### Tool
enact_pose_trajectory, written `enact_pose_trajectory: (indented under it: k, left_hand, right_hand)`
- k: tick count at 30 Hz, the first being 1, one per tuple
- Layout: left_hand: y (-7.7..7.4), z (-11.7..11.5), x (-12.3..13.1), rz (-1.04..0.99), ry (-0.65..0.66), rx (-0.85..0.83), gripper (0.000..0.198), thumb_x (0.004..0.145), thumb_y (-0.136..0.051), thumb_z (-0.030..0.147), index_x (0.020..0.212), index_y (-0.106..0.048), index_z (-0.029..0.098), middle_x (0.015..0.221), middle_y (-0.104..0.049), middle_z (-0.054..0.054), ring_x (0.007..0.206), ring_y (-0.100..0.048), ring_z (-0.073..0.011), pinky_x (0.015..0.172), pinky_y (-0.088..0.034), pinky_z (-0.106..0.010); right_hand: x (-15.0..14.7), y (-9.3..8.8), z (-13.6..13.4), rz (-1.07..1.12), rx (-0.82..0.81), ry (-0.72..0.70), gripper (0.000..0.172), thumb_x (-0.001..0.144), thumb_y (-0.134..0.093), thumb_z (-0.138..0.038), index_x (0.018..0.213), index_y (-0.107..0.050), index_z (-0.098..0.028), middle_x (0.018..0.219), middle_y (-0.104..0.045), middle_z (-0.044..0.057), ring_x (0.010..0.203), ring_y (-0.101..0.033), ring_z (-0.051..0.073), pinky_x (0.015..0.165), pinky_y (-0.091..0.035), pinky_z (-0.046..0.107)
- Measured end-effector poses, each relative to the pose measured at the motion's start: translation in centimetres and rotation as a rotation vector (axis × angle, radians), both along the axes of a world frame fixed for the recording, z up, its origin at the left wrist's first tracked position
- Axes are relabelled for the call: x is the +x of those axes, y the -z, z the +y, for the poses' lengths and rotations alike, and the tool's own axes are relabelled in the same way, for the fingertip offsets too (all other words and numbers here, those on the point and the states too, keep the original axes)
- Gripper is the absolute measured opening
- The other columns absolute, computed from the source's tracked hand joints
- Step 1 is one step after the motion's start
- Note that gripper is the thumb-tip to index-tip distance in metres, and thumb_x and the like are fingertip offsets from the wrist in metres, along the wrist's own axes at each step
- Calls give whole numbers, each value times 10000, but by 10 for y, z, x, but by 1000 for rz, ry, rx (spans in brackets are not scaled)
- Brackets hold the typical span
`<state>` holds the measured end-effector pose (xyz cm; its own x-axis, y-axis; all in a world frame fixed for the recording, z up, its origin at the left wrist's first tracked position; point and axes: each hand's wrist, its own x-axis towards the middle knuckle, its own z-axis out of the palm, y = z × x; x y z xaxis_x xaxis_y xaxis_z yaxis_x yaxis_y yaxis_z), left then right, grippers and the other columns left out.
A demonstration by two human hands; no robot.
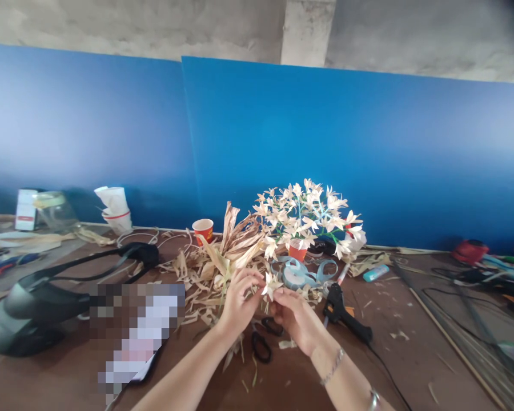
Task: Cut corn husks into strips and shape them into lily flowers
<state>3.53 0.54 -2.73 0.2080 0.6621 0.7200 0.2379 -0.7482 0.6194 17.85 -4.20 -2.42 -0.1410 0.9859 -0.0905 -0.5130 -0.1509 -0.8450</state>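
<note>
A small cream flower [272, 284], star-shaped with pointed petals, is held up over the table between my two hands. My left hand [245, 290] pinches one side of it with thumb and fingertips. From the other side, my right hand [292, 311] grips it low, near its base. Below my hands lie scissors [261, 347] with black handles. Behind them a roll of pale blue tape [294, 273] rests on the scraps. A bunch of similar cream flowers [306, 214] on green stems stands in a red paper cup [297, 251].
Dried corn husks [235, 245] and strips are heaped behind my left hand. A black glue gun [345, 314] with a cord lies to the right. A headset [29, 311] and a phone [141, 337] lie left. Another red cup [203, 229] stands near the blue panel [282, 131].
</note>
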Motion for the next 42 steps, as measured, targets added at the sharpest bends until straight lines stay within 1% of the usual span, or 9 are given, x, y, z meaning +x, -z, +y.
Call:
enact_pose_trajectory:
  k: [4, 8, 13, 16, 19, 26, 31, 36, 42]
  left_hand:
    - [-1, 0, 1, -47, 55, -68, 86, 727, -572, 110, 687, -579, 185, 820, -606, -46, 836, -550, -188, 778, -418, -327]
    - [-1, 1, 0, -67, 107, -113, 51, 739, -599, 177, 689, -593, 182, 838, -606, -57, 842, -559, -195, 789, -426, -337]
    - [4, 2, -1, -69, 164, -131, 56, 754, -605, 219, 712, -610, 182, 876, -606, -69, 866, -563, -198, 808, -424, -342]
    - [5, 2, -2, -70, 169, -136, 60, 759, -603, 222, 716, -606, 181, 880, -600, -67, 874, -559, -196, 818, -420, -339]
    - [3, 1, -1, -71, 170, -141, 63, 758, -603, 212, 705, -602, 179, 871, -595, -64, 868, -556, -194, 821, -418, -341]
    - [4, 3, -1, -122, 259, -212, 60, 757, -602, 206, 709, -603, 169, 894, -576, -69, 871, -555, -190, 825, -417, -332]
    - [5, 3, -1, -151, 311, -288, 78, 757, -603, 218, 704, -592, 163, 908, -562, -65, 880, -544, -184, 834, -408, -316]
    - [7, 3, -1, -188, 373, -341, 87, 751, -620, 229, 705, -587, 163, 903, -553, -54, 872, -537, -175, 827, -405, -297]
    - [11, 9, -1, -183, 342, -353, 97, 725, -653, 248, 707, -608, 165, 859, -578, -47, 841, -548, -177, 807, -408, -299]
  right_hand:
    - [0, -3, -1, -20, 27, 18, 135, 668, -673, -271, 694, -626, -148, 661, -571, -6, 558, -454, 85, 476, -269, 196]
    - [-1, -9, -3, -88, 104, 120, 164, 670, -678, -306, 696, -583, -174, 667, -565, -16, 565, -454, 95, 499, -290, 204]
    - [-2, -12, -5, -253, 179, 222, 211, 688, -666, -352, 645, -546, -184, 575, -524, -38, 538, -406, 93, 525, -282, 220]
    - [-2, -10, -4, -317, 162, 196, 234, 703, -641, -377, 623, -564, -171, 552, -503, -36, 522, -376, 87, 517, -264, 225]
    - [-2, -8, -3, -344, 128, 141, 200, 687, -646, -345, 633, -592, -160, 563, -491, -28, 530, -364, 86, 502, -244, 224]
    - [-1, -9, -4, -242, 142, 92, 142, 650, -656, -270, 604, -579, -160, 561, -458, -36, 528, -321, 80, 513, -238, 227]
    - [-1, -8, -3, -257, 157, 88, 107, 644, -644, -249, 633, -602, -151, 552, -450, -37, 523, -297, 75, 499, -218, 221]
    - [0, -5, -2, -253, 132, 82, 132, 644, -657, -267, 686, -622, -147, 563, -459, -38, 520, -302, 70, 500, -219, 217]
    - [1, -6, -2, -247, 153, 82, 170, 651, -663, -288, 615, -569, -152, 570, -458, -33, 527, -318, 74, 500, -231, 217]
